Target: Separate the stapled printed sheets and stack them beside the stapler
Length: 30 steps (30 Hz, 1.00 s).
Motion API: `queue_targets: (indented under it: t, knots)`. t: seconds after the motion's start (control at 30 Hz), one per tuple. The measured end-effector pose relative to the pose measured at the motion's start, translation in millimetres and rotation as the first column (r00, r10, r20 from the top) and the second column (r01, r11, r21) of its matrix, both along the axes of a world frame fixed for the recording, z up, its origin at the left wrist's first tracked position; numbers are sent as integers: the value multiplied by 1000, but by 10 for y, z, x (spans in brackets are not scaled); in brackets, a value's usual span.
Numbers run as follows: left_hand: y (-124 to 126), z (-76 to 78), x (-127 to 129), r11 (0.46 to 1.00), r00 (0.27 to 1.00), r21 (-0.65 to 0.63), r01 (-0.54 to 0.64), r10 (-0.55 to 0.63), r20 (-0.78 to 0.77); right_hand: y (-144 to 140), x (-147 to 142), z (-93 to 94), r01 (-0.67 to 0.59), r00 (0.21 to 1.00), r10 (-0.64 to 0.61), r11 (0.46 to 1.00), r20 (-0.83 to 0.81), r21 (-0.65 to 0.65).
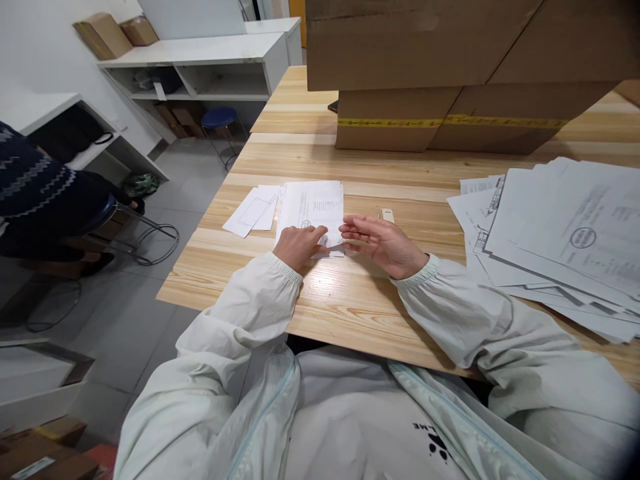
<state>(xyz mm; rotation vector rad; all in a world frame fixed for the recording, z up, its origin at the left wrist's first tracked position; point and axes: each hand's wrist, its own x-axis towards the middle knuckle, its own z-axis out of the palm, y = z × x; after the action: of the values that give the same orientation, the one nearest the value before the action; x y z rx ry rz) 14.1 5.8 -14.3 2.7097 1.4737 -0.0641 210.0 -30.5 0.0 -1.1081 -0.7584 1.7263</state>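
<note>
A small stack of printed paper sheets point(320, 200) with a round stamp mark lies on the wooden table in front of me. My left hand point(300, 247) is closed at the stack's lower edge, which passes between the finger and thumb. Just to the right, my right hand point(383, 243) has its fingers stretched toward the sheets' right edge, palm turned inward, with nothing held. Close behind those fingers lies a small cream-coloured object point(387, 215). Left of the stack, a few white slips point(253, 210) overlap it slightly, one printed with a rectangle.
A large, loosely fanned pile of printed sheets point(565, 227) covers the table's right side. Cardboard boxes point(390, 120) are stacked at the back of the wooden table point(280, 157). Beyond its left edge are a blue stool point(219, 118), white shelving point(200, 50) and a seated person point(35, 180).
</note>
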Motion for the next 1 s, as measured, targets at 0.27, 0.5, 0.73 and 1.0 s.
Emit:
queue_targets:
  t: [0.27, 0.5, 0.73, 1.0]
  knots:
    - [30, -37, -26, 1000, 999, 17, 8, -9, 47, 5, 2, -20, 6, 1000, -7, 1000, -16, -15]
    - [46, -62, -39, 1000, 997, 26, 7, -9, 80, 10, -10, -14, 18, 1000, -18, 999, -7, -42]
    - [42, -54, -50, 1000, 994, 8, 6, -7, 113, 14, 0, -33, 7, 1000, -7, 1000, -1, -24]
    - [-116, -97, -29, 994, 1000, 106, -11, 11, 2, -5, -70, -169, 27, 996, -30, 999, 88, 33]
